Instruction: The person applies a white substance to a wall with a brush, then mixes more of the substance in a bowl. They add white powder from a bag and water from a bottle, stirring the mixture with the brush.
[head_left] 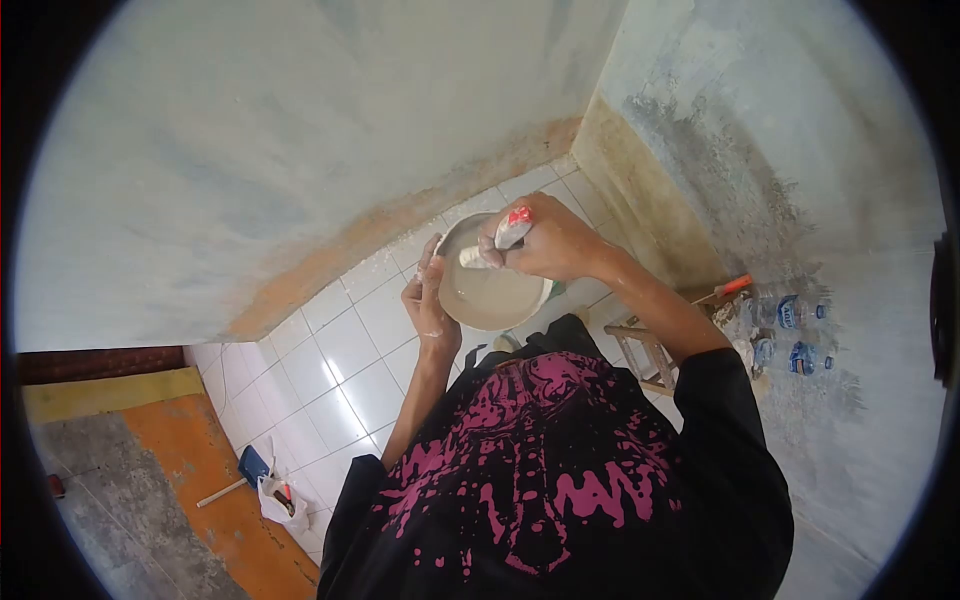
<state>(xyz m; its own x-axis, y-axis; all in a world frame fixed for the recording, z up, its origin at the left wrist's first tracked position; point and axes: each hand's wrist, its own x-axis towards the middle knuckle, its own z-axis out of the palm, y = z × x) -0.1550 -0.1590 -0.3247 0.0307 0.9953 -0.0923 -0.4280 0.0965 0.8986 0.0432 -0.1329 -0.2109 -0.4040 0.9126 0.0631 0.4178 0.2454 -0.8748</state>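
Note:
A round white bowl (497, 302) holds a pale grey, wet mixture. My left hand (432, 298) grips the bowl's left rim, with its fingers along the outside and edge. Over the bowl's upper right, my right hand (545, 240) is closed on a tool with a red-tipped, whitish handle (514, 228). The tool's lower end is near the mixture, partly hidden by the fingers. Pale smears mark the fingers of both hands.
Patchy plastered walls (300, 130) rise ahead and at the right. Plastic bottles (803, 358), an orange-handled tool (733, 285) and a wooden ladder-like frame (645, 355) are at the right. A white bag (283, 508) and blue dustpan (254, 466) lie on the tiled floor (345, 350).

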